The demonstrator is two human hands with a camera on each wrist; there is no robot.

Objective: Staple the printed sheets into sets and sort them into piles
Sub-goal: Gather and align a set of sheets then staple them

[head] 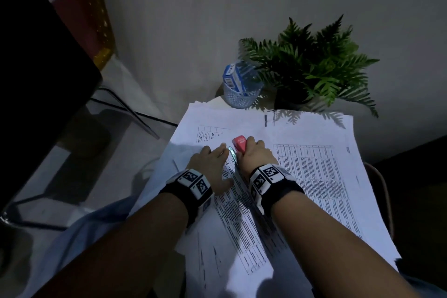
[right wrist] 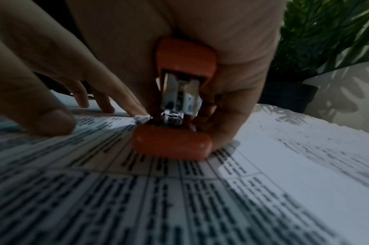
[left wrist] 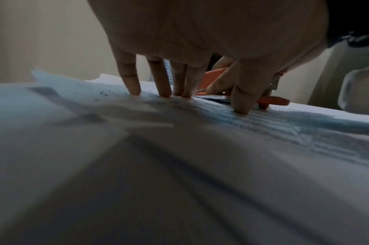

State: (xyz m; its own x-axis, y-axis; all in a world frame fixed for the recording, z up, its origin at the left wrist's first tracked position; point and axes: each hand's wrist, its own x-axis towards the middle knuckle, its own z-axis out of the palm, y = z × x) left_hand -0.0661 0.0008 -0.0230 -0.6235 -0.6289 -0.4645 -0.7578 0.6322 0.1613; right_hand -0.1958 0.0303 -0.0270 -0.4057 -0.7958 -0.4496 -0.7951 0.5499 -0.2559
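Observation:
Printed sheets [head: 302, 176] with tables lie spread over a small table. A small red-orange stapler [head: 239, 144] stands on them near the middle, and my right hand [head: 254, 152] grips it from above. In the right wrist view the stapler [right wrist: 179, 116] has its mouth over a corner of paper, with its base on the sheets [right wrist: 137, 190]. My left hand [head: 212, 164] lies just left of it, fingers straight and spread, pressing a set of sheets [left wrist: 179, 132] flat. The left wrist view shows its fingertips [left wrist: 164, 92] on the paper, with the stapler [left wrist: 273, 101] behind.
A clear cup [head: 242, 89] holding a blue box stands at the table's back edge beside a potted fern [head: 309, 68]. The wall rises right behind. A dark monitor [head: 36, 55] and cables sit on a glass desk to the left.

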